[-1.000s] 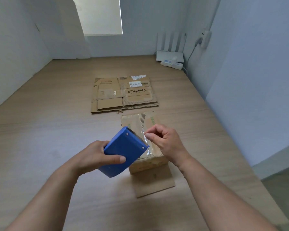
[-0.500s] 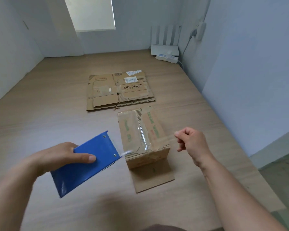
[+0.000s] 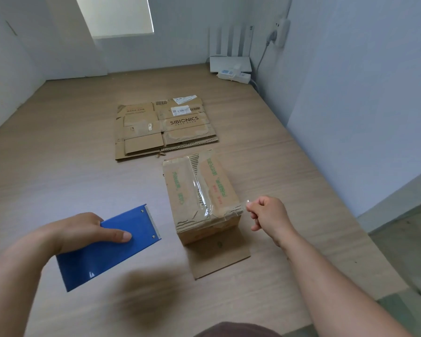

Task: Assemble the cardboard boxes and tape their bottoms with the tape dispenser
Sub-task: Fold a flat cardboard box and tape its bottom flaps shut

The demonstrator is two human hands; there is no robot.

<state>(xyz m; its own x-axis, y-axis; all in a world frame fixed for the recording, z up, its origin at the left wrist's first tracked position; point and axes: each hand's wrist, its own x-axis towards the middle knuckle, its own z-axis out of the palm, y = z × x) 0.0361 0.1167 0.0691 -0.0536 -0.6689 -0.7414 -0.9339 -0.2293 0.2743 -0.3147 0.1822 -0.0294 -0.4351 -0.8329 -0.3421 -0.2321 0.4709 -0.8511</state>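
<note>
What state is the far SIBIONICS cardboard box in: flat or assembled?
Flat: the brown SIBIONICS cardboard box lies collapsed on the wooden floor, no walls standing, behind the taped brown cardboard box.

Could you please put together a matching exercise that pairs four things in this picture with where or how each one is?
Things:
1. tape dispenser
2. assembled box
3. flattened boxes
4. power strip

Places or states:
A. lying flat, not yet assembled
B. gripped by the left hand
C. in the far right corner
D. standing up, with clear tape along its top

Pairs: 1-B, 2-D, 3-A, 4-C
</note>
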